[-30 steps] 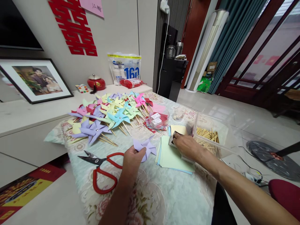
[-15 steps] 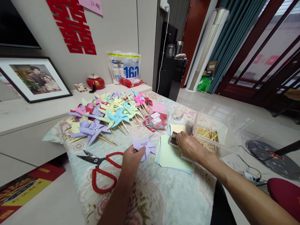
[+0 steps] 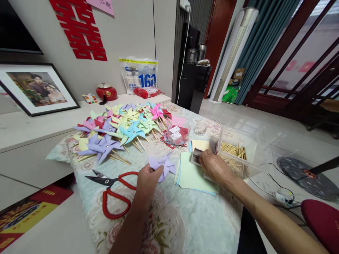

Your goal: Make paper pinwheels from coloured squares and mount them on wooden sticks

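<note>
My left hand [image 3: 147, 180] pinches the near edge of a lilac paper pinwheel head [image 3: 163, 165] that rests on the flowered tablecloth [image 3: 185, 218]. My right hand [image 3: 215, 165] lies on a stack of pale green and blue paper squares [image 3: 192, 174], its fingertips curled at a small open box [image 3: 196, 156] beside the stack. What the fingers hold, if anything, is hidden. Right of that hand stands a clear plastic tub of wooden sticks [image 3: 234, 151].
Red-handled scissors [image 3: 112, 192] lie left of my left hand. A heap of finished coloured pinwheels [image 3: 122, 127] fills the far left of the table. A clear bowl with small white boxes [image 3: 177, 134] sits behind the paper. A fan base [image 3: 304, 174] and cables lie on the floor at right.
My right hand's fingers shifted slightly right along the small box toward the stick tub. The left hand keeps its hold on the lilac pinwheel; the view drifted a little.
</note>
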Available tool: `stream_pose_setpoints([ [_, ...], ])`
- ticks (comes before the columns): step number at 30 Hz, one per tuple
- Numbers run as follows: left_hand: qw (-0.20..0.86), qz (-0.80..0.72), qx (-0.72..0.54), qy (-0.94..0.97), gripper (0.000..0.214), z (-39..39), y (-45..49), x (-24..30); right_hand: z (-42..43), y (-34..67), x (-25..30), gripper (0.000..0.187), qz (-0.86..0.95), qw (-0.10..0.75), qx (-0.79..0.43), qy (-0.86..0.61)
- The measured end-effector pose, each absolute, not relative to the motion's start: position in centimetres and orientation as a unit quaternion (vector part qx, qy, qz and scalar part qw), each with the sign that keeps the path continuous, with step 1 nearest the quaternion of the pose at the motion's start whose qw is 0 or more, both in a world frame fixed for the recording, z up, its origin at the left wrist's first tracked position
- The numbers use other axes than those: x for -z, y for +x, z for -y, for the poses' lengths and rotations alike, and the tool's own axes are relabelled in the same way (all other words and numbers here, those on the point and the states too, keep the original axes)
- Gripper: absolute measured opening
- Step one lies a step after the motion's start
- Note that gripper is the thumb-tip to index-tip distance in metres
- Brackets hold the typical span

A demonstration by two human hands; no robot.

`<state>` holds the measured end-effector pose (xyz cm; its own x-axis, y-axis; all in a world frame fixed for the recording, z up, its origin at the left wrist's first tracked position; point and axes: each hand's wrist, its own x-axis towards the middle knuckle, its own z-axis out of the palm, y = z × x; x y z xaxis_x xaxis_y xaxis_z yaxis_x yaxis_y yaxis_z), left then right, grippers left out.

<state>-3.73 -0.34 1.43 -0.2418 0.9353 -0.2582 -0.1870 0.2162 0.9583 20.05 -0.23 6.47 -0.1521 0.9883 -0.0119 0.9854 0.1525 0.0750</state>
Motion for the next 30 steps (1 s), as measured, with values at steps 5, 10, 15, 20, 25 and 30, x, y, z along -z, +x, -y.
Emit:
stream_pose_setpoints([
  [5,0.526,-0.573,-0.535,0.329,0.023,0.4,-3.7,-1.5,1.3,18.5,-6.7,0.017,-0.799,0.052,0.001,0.599],
  [10,0.513,-0.583,-0.532,0.337,0.017,0.5,-3.6,-1.9,1.7,17.5,-6.8,0.017,-0.800,0.083,-0.013,0.594],
  [15,0.509,-0.591,-0.521,0.348,0.018,0.7,-3.7,-2.2,1.3,18.5,-6.6,0.020,-0.810,0.031,0.009,0.586],
  [20,0.515,-0.585,-0.521,0.348,0.028,0.5,-3.7,-1.7,0.9,19.8,-6.6,0.020,-0.796,-0.029,0.049,0.602],
  [25,0.518,-0.585,-0.524,0.340,0.030,0.3,-3.7,-1.3,1.3,19.1,-7.1,0.018,-0.773,-0.100,0.095,0.620],
  [30,0.514,-0.579,-0.542,0.327,0.030,0.3,-3.8,-1.2,2.1,15.2,-6.5,0.014,-0.766,-0.200,0.227,0.567],
])
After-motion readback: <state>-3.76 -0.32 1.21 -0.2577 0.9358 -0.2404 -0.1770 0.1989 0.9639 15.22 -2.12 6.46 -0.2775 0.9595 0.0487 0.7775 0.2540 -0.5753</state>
